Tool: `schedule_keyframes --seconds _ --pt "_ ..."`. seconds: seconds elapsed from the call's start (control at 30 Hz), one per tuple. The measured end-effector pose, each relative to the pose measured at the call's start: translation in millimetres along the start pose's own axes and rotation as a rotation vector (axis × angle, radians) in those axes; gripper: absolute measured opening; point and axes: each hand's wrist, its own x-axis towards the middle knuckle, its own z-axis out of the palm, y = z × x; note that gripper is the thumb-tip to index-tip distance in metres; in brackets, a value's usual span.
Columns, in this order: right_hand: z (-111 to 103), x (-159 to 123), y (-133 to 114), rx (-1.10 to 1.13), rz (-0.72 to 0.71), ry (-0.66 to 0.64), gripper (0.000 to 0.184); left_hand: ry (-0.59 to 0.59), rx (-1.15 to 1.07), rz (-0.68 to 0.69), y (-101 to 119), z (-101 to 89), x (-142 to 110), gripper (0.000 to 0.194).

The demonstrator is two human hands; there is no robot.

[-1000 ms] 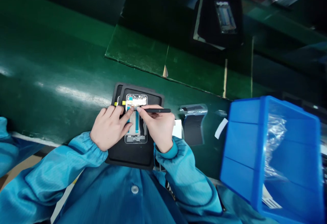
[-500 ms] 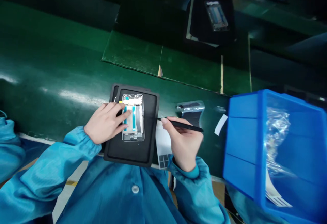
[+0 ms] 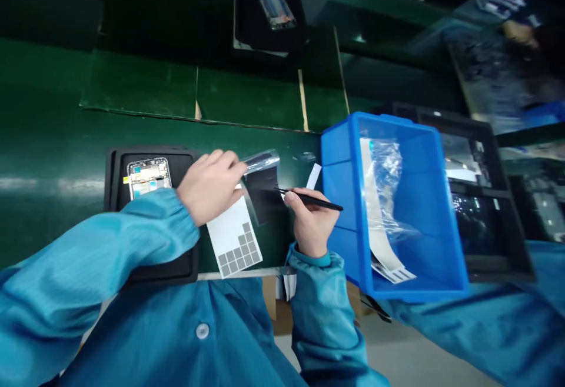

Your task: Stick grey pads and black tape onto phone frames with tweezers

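Nearest first: both blue smock sleeves come in from the bottom edge, left sleeve (image 3: 110,240) and right sleeve (image 3: 320,299). Left hand (image 3: 209,187) is part-open, fingers extended and angled toward the right hand, with the fingertips (image 3: 235,162) at the lower end of a clear film strip (image 3: 260,160). Can't tell if they're pinching it or just touching. That strip tops a black film sheet (image 3: 262,193), which lies on the green counter (image 3: 53,146) between the two hands, long axis roughly away from the body with a slight tilt. Right hand (image 3: 311,222) is clenched in a pen grip on a slim black tool (image 3: 311,199), long axis nearly crosswise, tip pointing at the left hand. The tip sits over the right side of the black sheet; contact can't be confirmed. Right hand is the nearer one to the sheet's main black area, left to its clear end. Under the left hand's heel, a white sheet with gray squares (image 3: 233,240) lies on the counter. Left of the left hand, a phone frame (image 3: 149,178) sits in a black mat (image 3: 115,210), long axis crosswise. Right of the right hand is a blue plastic bin (image 3: 338,163) holding a clear plastic bag (image 3: 386,169) and a white label strip (image 3: 379,222). Farther ahead of the hands, another black mat (image 3: 245,4) carries a second phone frame (image 3: 274,4).
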Motion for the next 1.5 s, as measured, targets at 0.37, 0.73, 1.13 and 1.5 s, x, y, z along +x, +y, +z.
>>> schedule_keyframes --seconds 0.37,0.73,1.13,1.5 --pt "14 33 -16 0.1 -0.089 -0.069 0.017 -0.126 -0.034 -0.092 10 36.1 73 0.04" --pt "21 34 -20 0.109 -0.298 -0.164 0.01 -0.177 -0.063 -0.07 16 22.9 58 0.028" --pt "24 31 -25 0.079 -0.314 -0.197 0.01 -0.203 -0.07 -0.036 17 18.6 59 0.027" --pt "25 30 -26 0.064 -0.233 -0.22 0.011 -0.205 -0.059 -0.028 15 20.4 58 0.027"
